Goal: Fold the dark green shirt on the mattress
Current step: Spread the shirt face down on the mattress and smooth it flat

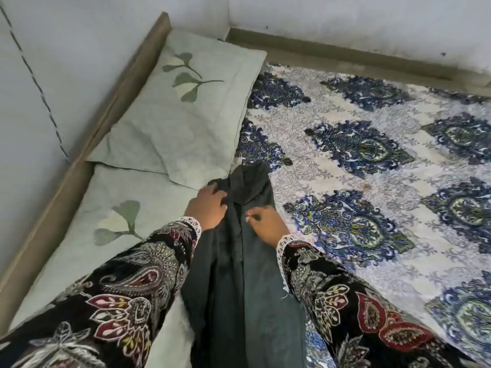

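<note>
The dark green shirt (244,274) lies in a long narrow bunch on the mattress (372,181), running from the bottom of the view up to the pillows. My left hand (207,208) grips a fold of the cloth at the shirt's upper left. My right hand (265,224) pinches the fabric near the middle of the upper part, fingers curled. Both hands sit close together, a short gap of dark cloth between them. Patterned black sleeves cover both forearms.
Two pale green pillows with leaf prints, one (183,112) behind the other (106,235), lie along the left side. A wooden frame edge (87,134) borders them, against a pale wall. The blue and white patterned sheet spreads out to the right.
</note>
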